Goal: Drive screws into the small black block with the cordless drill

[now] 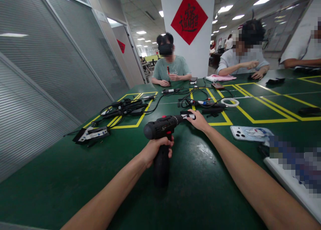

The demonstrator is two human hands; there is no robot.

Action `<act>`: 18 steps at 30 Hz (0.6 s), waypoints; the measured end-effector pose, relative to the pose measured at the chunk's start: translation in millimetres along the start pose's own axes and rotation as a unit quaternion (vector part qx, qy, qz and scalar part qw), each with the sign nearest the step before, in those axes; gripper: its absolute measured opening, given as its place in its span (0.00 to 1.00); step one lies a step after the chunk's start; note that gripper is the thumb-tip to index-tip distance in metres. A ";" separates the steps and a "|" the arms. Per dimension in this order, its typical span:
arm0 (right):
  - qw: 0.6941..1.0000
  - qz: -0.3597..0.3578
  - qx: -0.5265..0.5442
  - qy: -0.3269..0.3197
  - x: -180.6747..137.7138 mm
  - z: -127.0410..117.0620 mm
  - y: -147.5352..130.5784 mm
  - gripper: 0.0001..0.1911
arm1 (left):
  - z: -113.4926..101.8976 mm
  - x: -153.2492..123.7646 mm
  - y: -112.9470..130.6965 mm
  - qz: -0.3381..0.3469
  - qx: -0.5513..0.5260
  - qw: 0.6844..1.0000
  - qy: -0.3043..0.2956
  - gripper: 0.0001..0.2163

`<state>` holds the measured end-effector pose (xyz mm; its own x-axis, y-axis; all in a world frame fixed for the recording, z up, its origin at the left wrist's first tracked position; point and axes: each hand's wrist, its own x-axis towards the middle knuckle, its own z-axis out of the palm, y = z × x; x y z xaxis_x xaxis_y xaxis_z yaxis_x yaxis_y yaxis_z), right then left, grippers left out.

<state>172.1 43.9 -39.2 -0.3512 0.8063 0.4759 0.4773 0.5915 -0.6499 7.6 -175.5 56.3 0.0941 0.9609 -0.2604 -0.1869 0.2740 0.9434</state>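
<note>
My left hand [155, 149] is wrapped round the handle of a black cordless drill [162, 128] with red details. The drill stands out over the green table, its chuck pointing away and to the right. My right hand [199, 120] grips a small black and silver piece [188, 115] at the front end of the drill. Whether the drill tip touches that piece, I cannot tell. The fingers of the right hand are partly hidden behind the piece.
Tangled black cables [125, 106] lie at the left, near a black and white part [95, 133]. More cables and a white ring [230, 102] lie ahead. At the right are a phone [248, 133] and a white object [288, 176]. People [172, 66] sit across the green table [120, 176].
</note>
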 end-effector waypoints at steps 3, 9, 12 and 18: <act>1.000 0.000 -0.001 0.000 0.0 -0.3 0.4 0.24 | -0.9 0.1 -0.4 -0.002 -0.004 1.000 -0.001 0.10; 1.000 0.002 -0.001 -0.002 0.0 -0.6 0.1 0.24 | -1.7 0.8 -1.0 0.006 0.003 1.000 -0.014 0.08; 1.000 0.001 0.001 -0.002 0.2 -0.3 0.0 0.24 | -1.6 1.0 -1.3 0.008 0.005 1.000 -0.014 0.07; 1.000 -0.004 0.005 -0.002 -0.2 -1.4 -0.5 0.23 | -2.0 1.0 -1.8 0.008 0.002 1.000 -0.013 0.08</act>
<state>173.1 43.4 -38.1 -0.3580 0.8021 0.4781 0.4673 0.5972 -0.6520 6.0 -175.0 53.9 0.1160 0.9640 -0.2392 -0.1846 0.2575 0.9485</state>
